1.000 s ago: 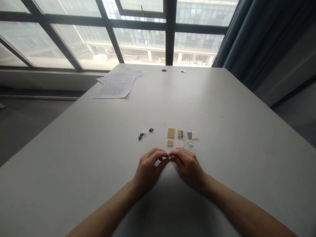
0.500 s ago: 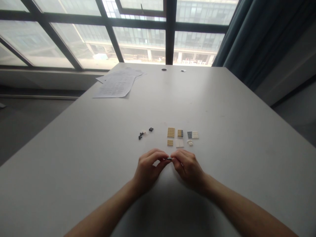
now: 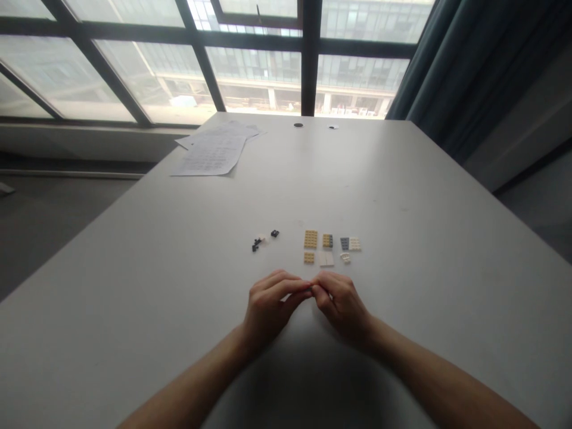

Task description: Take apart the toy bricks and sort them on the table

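Observation:
My left hand and my right hand meet fingertip to fingertip low over the white table, pinching a tiny piece too small to name. Just beyond the fingers lie small flat building plates: a tan plate, a smaller tan plate, a tan and grey plate, a grey and white plate, a white plate and a tiny white piece. To the left sit small dark pieces and another dark piece.
Printed paper sheets lie at the table's far left corner. Two round cable holes sit by the far edge under the window. A dark curtain hangs at the right.
The hands have stayed together, fingertips closing a little tighter around the tiny piece. The view shifted slightly; the plates did not move.

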`<state>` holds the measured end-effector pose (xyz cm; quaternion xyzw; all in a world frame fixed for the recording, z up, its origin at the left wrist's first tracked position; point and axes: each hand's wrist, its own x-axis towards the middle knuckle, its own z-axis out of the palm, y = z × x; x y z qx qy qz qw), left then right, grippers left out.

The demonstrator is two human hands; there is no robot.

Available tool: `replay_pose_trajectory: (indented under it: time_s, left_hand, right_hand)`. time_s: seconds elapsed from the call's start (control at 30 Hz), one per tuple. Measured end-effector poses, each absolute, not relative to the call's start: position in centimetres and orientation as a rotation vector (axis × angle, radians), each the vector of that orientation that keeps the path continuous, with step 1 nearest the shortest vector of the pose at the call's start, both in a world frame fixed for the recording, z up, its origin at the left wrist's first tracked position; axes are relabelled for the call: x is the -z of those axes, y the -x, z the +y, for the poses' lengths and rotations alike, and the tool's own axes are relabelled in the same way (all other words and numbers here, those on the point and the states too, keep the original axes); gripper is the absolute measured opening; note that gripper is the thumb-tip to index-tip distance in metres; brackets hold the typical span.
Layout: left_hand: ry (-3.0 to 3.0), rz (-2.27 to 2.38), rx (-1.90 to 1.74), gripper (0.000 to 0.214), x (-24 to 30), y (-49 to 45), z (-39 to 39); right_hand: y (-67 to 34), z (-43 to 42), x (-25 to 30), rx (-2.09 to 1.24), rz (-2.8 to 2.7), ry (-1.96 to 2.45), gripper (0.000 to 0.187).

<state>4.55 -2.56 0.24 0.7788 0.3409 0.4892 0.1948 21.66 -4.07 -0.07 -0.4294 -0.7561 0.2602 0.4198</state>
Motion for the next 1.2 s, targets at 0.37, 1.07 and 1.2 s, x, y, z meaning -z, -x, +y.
replay_pose_trajectory:
  time_s: [0.37,1.07,1.2]
  left_hand:
    - [-2.138,1.203,-1.281,0.006,0.3,-3.7,-2.0]
    - [-2.744,1.261,-0.696,0.016,0.7,-3.1,-1.5]
    - [-2.729,1.263,-0.714,0.016,0.7,-3.2,-1.4]
  right_hand:
    - [-22.3,-3.9,0.9,-0.513,-1.963,1.190,0.008]
    - [-22.4,-3.7,1.0,-0.372,-2.130,1.361,0.011]
    - [-22.4,-3.7,1.3,-0.413,-2.075,1.325,0.013]
